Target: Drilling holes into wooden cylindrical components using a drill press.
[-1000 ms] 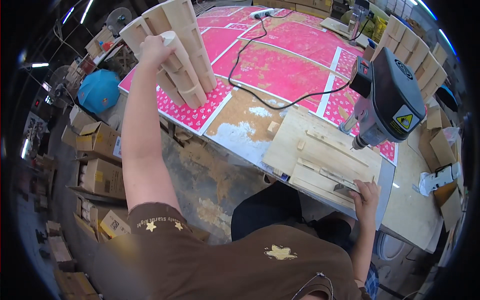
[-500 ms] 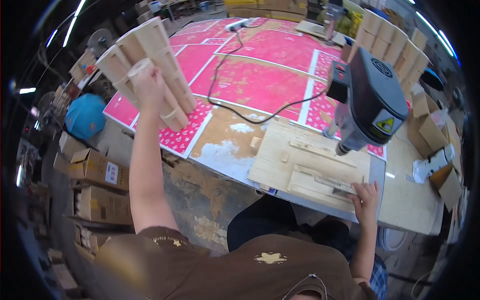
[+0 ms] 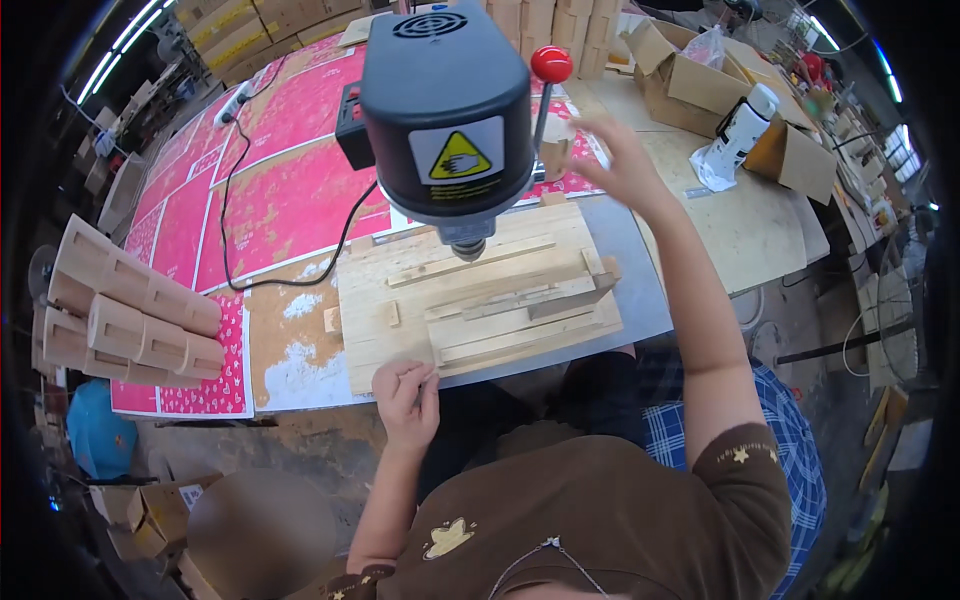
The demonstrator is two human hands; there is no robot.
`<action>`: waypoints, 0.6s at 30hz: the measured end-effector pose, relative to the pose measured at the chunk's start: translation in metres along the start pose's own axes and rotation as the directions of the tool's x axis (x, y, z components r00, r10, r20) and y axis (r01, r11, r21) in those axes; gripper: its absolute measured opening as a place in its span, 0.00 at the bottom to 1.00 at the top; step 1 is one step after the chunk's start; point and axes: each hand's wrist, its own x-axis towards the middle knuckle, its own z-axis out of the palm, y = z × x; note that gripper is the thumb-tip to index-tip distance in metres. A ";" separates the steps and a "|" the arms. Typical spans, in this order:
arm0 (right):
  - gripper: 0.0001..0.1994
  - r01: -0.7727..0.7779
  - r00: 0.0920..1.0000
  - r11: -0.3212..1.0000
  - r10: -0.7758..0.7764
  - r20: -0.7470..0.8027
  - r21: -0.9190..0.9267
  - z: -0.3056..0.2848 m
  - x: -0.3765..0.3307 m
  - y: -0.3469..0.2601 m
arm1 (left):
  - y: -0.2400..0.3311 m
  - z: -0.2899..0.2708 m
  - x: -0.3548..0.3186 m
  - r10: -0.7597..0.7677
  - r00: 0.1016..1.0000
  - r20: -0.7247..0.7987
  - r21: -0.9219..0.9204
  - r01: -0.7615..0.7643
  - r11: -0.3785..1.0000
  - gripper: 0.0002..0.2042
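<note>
My left hand point(image 3: 405, 398) is at the near left edge of a pale wooden board point(image 3: 365, 345), its fingers curled together with nothing showing in them. My right hand point(image 3: 622, 168) reaches past the right side of a dark bench drill point(image 3: 445, 105), fingers apart. Close to these fingertips is a wooden piece point(image 3: 555, 160), partly hidden; I cannot tell whether they touch it. The drill's lever ends in a red ball point(image 3: 552, 65). Below the drill chuck point(image 3: 467, 250), wooden strips point(image 3: 480, 262) are on the board, and a flat bar point(image 3: 570, 298) lies slantwise across them.
Hollowed wooden pieces point(image 3: 150, 300) are stacked at the left, more point(image 3: 560, 30) stand behind the drill. A black cord point(image 3: 235, 200) crosses the pink table covering point(image 3: 290, 185) to a power strip point(image 3: 232, 105). An open carton point(image 3: 690, 95) and a white spray can point(image 3: 745, 125) are at the right.
My left hand has let go of a wooden piece at the left stack and come to the board. My right hand has moved from the board to beside the drill. The view has swung right.
</note>
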 end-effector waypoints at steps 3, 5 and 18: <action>0.38 -0.290 0.955 0.925 0.264 -0.133 -0.247 0.040 0.054 0.056 | 0.015 -0.004 -0.003 -0.017 0.999 -0.029 -0.033 0.016 0.999 0.09; 0.44 -0.444 0.894 0.850 0.441 -0.078 -0.283 0.071 0.069 0.073 | 0.021 -0.011 -0.004 -0.027 0.997 -0.066 -0.053 0.024 0.998 0.09; 0.39 -0.045 0.858 0.982 0.132 -0.496 0.184 -0.037 -0.006 0.008 | 0.047 -0.044 0.040 -0.068 0.951 -0.302 -0.340 -0.041 0.940 0.15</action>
